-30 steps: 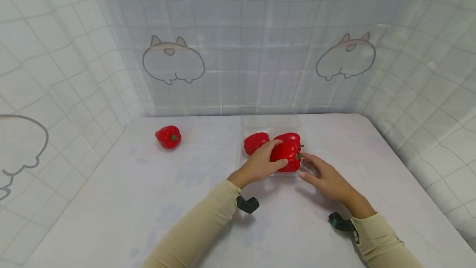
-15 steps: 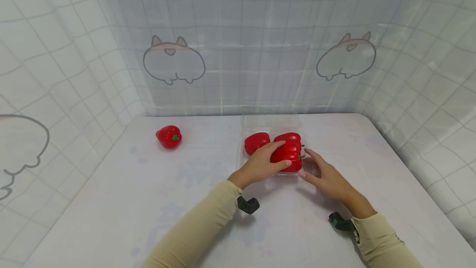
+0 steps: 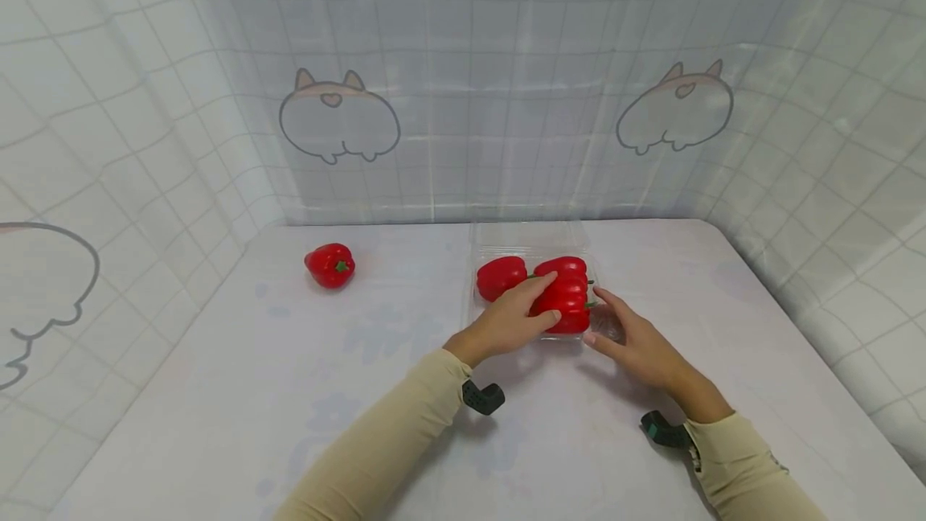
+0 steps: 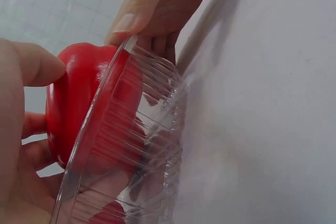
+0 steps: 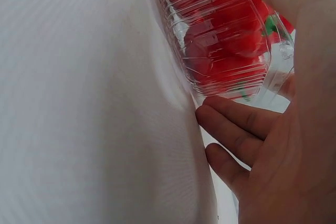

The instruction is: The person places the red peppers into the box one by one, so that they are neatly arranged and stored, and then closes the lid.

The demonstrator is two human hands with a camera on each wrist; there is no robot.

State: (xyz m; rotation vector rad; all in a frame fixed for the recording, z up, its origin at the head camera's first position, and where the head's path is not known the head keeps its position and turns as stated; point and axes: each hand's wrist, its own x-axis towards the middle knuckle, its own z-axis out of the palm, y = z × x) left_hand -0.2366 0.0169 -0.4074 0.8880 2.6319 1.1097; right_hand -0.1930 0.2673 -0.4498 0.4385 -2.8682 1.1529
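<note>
Back from my bare fingers (image 5: 231,132), I wear long beige sleeves (image 3: 383,445) that reach the wrists, lightly creased toward the cuffs. On the thumb side of each wrist juts a small, dark, bent block: the left block (image 3: 485,399) has tiny dots, the right block (image 3: 669,434) a green patch (image 3: 653,428) on its end.

Booth-like setting, pale tabletop (image 3: 239,392), grid-patterned sheeting (image 3: 499,103) on three sides, printed cartoon animals (image 3: 338,125).

Bell peppers (image 3: 567,296) are red with green stems (image 3: 342,267); the container (image 3: 528,238) is colourless; sleeves (image 3: 391,428) are beige; the backdrop (image 3: 499,127) is pale, grey-gridded.
</note>
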